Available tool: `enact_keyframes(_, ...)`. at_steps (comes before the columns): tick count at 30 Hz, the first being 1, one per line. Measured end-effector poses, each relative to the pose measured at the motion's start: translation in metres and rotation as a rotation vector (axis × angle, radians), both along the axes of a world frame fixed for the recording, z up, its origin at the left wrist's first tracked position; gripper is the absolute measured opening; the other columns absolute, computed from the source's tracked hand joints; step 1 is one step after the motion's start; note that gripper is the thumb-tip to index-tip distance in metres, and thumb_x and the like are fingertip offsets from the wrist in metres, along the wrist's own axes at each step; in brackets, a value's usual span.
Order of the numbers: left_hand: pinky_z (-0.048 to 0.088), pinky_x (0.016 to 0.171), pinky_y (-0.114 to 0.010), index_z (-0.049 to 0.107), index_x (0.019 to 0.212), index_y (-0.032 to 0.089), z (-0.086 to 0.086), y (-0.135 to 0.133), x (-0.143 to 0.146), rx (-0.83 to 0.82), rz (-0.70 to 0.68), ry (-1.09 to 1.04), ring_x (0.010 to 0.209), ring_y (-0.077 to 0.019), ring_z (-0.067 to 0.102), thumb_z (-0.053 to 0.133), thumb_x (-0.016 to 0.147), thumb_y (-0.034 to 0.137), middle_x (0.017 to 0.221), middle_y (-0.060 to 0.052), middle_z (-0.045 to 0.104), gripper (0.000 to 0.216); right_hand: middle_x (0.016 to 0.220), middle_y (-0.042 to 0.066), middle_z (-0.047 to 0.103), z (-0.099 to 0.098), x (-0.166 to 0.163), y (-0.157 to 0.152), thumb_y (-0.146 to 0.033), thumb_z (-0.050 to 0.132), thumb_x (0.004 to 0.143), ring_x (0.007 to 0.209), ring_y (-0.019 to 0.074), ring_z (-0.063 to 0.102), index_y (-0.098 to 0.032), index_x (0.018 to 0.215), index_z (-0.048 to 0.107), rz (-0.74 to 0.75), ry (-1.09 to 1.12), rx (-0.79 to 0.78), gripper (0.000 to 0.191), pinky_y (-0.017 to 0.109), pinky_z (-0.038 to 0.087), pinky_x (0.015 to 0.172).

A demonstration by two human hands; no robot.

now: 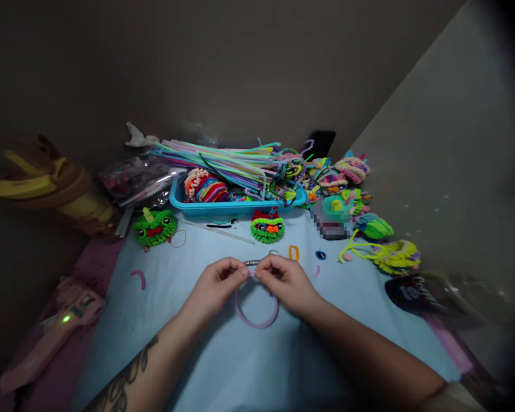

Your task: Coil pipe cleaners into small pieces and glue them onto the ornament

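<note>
A lilac pipe cleaner (256, 327) is bent into a round loop that hangs toward me over the blue cloth. My left hand (221, 281) pinches one side of its top, thumb against finger. On the other side my right hand (288, 282) pinches it too, the two sets of fingertips almost meeting. A small silver metal piece (252, 262) shows just beyond the fingertips; whether they touch it I cannot tell. Farther off sit a green fuzzy face (267, 228) with an orange mouth and another green one (155, 228) with a pale horn.
A blue tray (240, 209) at the back holds bundled pipe cleaners (223, 157) and coloured pieces. Fuzzy figures crowd the right, near a yellow coil (397, 257) and a dark-lidded clear cup (416, 293). A pink glue gun (51, 337) with a green light lies left.
</note>
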State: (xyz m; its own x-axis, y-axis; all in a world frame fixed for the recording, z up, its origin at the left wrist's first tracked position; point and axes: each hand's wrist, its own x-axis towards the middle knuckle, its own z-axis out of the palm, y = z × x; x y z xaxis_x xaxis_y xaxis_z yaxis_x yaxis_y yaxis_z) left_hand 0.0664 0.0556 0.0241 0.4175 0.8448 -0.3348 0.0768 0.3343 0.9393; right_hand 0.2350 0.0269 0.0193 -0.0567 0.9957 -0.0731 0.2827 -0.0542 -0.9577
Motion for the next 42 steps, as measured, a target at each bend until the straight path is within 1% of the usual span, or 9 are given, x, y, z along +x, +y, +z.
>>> enact_keyframes(4,0.041,0.062,-0.025,0.058,0.098,0.016,-0.002,-0.005,-0.002,0.575,0.062,0.268,0.071,-0.0143,0.052,0.061,0.079,0.03,0.086,-0.004,0.06,0.023,0.057,-0.005,0.049,-0.002,0.0,0.002,-0.033,0.059,0.076,0.048,0.0078,0.045,-0.017,0.07,0.055,-0.043,0.146,-0.113,0.017,0.021,0.035,0.046)
enact_keyframes(8,0.043,0.07,-0.03,0.058,0.097,0.016,-0.007,-0.011,-0.005,1.038,-0.008,0.499,0.079,-0.0189,0.056,0.059,0.083,0.025,0.084,-0.005,0.064,0.017,0.055,-0.005,0.048,-0.001,0.0,0.002,-0.036,0.061,0.075,0.045,0.0073,0.044,-0.017,0.069,0.054,-0.057,0.181,-0.15,0.022,0.021,0.034,0.045)
enact_keyframes(12,0.042,0.062,-0.028,0.06,0.092,0.016,-0.011,-0.013,-0.006,1.267,0.006,0.617,0.068,-0.0175,0.057,0.057,0.086,0.022,0.073,-0.003,0.065,0.009,0.054,-0.006,0.048,0.002,-0.002,0.002,-0.037,0.062,0.072,0.044,0.0073,0.043,-0.017,0.067,0.052,-0.063,0.199,-0.183,0.023,0.021,0.033,0.044)
enact_keyframes(18,0.043,0.063,-0.028,0.064,0.096,0.016,-0.014,-0.013,-0.008,1.416,0.036,0.659,0.068,-0.0173,0.059,0.058,0.085,0.014,0.079,-0.003,0.07,0.013,0.055,-0.004,0.051,0.003,-0.002,0.002,-0.04,0.064,0.071,0.046,0.0077,0.044,-0.017,0.067,0.053,-0.07,0.198,-0.205,0.025,0.021,0.033,0.046)
enact_keyframes(26,0.042,0.061,-0.028,0.067,0.091,0.018,-0.012,-0.01,-0.006,1.37,0.041,0.688,0.068,-0.0175,0.054,0.056,0.087,0.019,0.073,-0.004,0.064,0.012,0.055,-0.005,0.049,0.002,-0.003,0.002,-0.041,0.065,0.071,0.048,0.0082,0.044,-0.018,0.067,0.053,-0.057,0.195,-0.198,0.027,0.021,0.035,0.046)
enact_keyframes(32,0.04,0.061,-0.029,0.066,0.086,0.015,-0.01,-0.011,-0.004,1.312,-0.065,0.749,0.07,-0.0197,0.051,0.049,0.089,0.018,0.073,-0.006,0.06,0.017,0.054,-0.006,0.048,0.001,-0.003,0.002,-0.036,0.061,0.073,0.047,0.008,0.043,-0.018,0.067,0.052,-0.033,0.16,-0.195,0.022,0.021,0.034,0.046)
enact_keyframes(35,0.04,0.066,-0.03,0.066,0.085,0.016,-0.006,-0.01,-0.003,1.108,-0.098,0.699,0.074,-0.0199,0.052,0.047,0.09,0.02,0.076,-0.006,0.06,0.02,0.056,-0.005,0.049,-0.001,-0.001,0.001,-0.032,0.059,0.076,0.049,0.0086,0.045,-0.018,0.068,0.054,-0.018,0.106,-0.133,0.017,0.021,0.035,0.047)
enact_keyframes(38,0.039,0.067,-0.029,0.065,0.079,0.016,-0.002,-0.006,-0.002,0.766,-0.107,0.505,0.074,-0.0178,0.053,0.048,0.088,0.022,0.077,-0.005,0.058,0.021,0.063,-0.002,0.056,-0.002,0.001,0.001,-0.024,0.056,0.078,0.059,0.011,0.051,-0.017,0.069,0.058,0.0,-0.017,-0.002,0.012,0.023,0.039,0.054)
enact_keyframes(42,0.034,0.059,-0.026,0.061,0.062,0.015,0.001,-0.001,-0.001,0.274,-0.088,0.195,0.062,-0.0136,0.047,0.059,0.077,0.031,0.062,0.0,0.051,0.022,0.067,0.001,0.061,0.002,0.005,0.001,-0.018,0.056,0.081,0.067,0.0142,0.055,-0.018,0.07,0.061,0.05,-0.226,0.202,0.012,0.026,0.04,0.063)
